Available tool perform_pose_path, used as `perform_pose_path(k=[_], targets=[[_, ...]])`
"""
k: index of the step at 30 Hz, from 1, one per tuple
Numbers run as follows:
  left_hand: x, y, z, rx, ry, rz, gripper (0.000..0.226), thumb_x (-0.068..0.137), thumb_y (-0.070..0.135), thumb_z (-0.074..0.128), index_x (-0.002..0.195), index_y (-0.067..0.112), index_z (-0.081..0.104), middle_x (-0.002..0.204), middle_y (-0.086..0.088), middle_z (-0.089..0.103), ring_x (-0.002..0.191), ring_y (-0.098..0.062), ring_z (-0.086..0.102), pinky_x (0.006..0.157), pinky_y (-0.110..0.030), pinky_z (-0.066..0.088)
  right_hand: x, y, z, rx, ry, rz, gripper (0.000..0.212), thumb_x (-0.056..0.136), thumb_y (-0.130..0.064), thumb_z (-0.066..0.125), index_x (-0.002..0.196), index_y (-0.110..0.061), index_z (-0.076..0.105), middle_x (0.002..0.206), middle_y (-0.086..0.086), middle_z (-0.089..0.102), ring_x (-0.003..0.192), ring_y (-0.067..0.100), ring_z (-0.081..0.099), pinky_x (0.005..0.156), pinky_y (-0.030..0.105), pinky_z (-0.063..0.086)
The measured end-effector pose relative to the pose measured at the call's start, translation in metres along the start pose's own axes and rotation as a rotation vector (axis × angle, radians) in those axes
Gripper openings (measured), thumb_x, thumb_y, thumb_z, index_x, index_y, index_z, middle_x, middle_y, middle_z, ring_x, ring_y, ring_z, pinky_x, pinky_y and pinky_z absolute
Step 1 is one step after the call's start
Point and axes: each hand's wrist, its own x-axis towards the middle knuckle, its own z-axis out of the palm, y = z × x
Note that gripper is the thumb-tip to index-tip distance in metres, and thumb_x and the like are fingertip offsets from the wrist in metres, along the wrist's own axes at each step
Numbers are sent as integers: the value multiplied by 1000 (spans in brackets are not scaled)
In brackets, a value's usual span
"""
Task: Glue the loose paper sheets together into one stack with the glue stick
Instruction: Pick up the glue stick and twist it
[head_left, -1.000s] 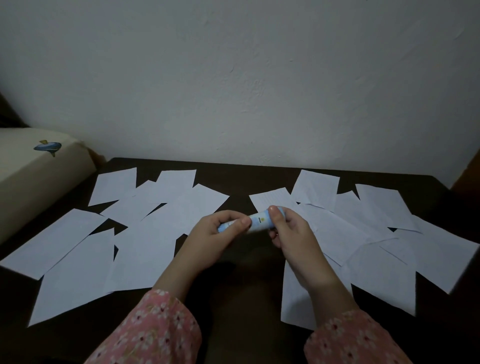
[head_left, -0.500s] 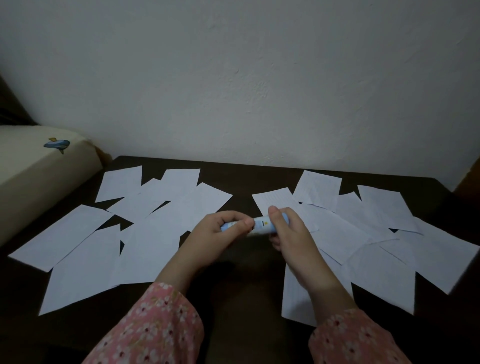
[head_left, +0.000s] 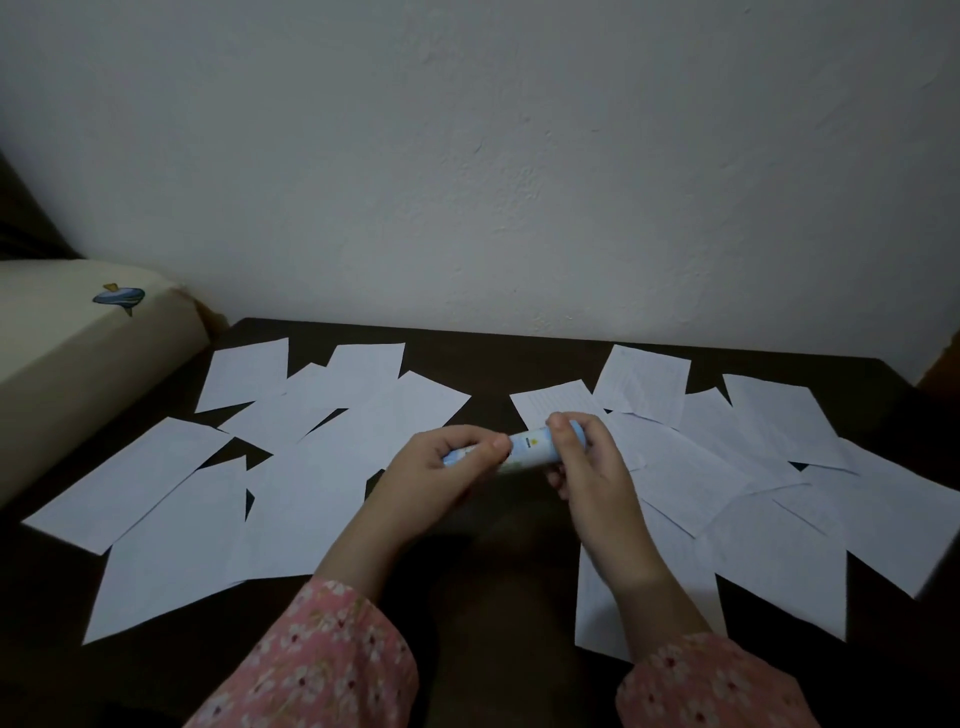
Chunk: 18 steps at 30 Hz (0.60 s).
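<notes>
nothing much has moved since a second ago: my two grips are still locked on the glue stick (head_left: 524, 451), held level just above the bench (head_left: 498, 597). left hand (head_left: 439, 475) curls round one end, right hand (head_left: 584, 470) pinches the other, wrists angled inward, both forearms reaching forward. i judge i'm pulling the cap; if it pops suddenly the stick could slip from my fingers. loose paper sheets (head_left: 322, 467) lie fanned out to either side and beyond, none stacked yet.
</notes>
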Motion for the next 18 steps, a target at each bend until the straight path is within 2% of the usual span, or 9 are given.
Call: perform_pose_path(k=[2, 5, 9, 13, 15, 18], targets=[[1, -4, 1, 44, 57, 44, 13, 86, 42, 63, 86, 34, 73, 81, 17, 68, 77, -3, 62, 67, -23, 52, 3, 3, 3, -28, -11, 58, 38, 83, -62, 42, 99, -31, 55, 88, -4, 58, 79, 9, 58, 67, 21, 49], [1, -6, 1, 82, 72, 71, 10, 86, 40, 64, 86, 35, 72, 84, 19, 68, 82, 0, 61, 72, -22, 54, 7, 6, 4, -66, -44, 94, 30, 90, -58, 42, 100, -33, 54, 90, -4, 58, 82, 11, 58, 75, 27, 52], [0, 1, -4, 32, 39, 29, 14, 88, 40, 60, 87, 33, 72, 79, 14, 66, 70, 6, 59, 58, -8, 43, 6, 3, -1, 7, -120, 90, 26, 93, -51, 43, 106, -31, 54, 95, -3, 56, 80, 8, 57, 67, 18, 46], [-1, 7, -10, -33, -6, -71, 27, 91, 44, 55, 79, 27, 74, 61, 11, 63, 55, -1, 56, 47, -12, 38, 3, 1, -1, -7, -152, 20, 33, 83, -57, 42, 104, -34, 53, 99, -7, 54, 94, 13, 58, 76, 22, 52], [-1, 9, -13, -67, -4, -122, 33, 91, 43, 55, 74, 22, 73, 64, 2, 61, 56, -6, 59, 43, -14, 34, 1, 0, 1, -18, -147, -15, 35, 79, -60, 42, 103, -37, 52, 102, -9, 54, 99, 14, 59, 80, 24, 55], [-2, 9, -14, -67, 30, -106, 30, 90, 42, 57, 80, 20, 75, 70, -3, 65, 53, -3, 57, 45, -13, 37, 1, 1, 4, 19, -112, -34, 20, 91, -49, 45, 101, -35, 55, 99, -11, 55, 96, 12, 59, 73, 20, 51]])
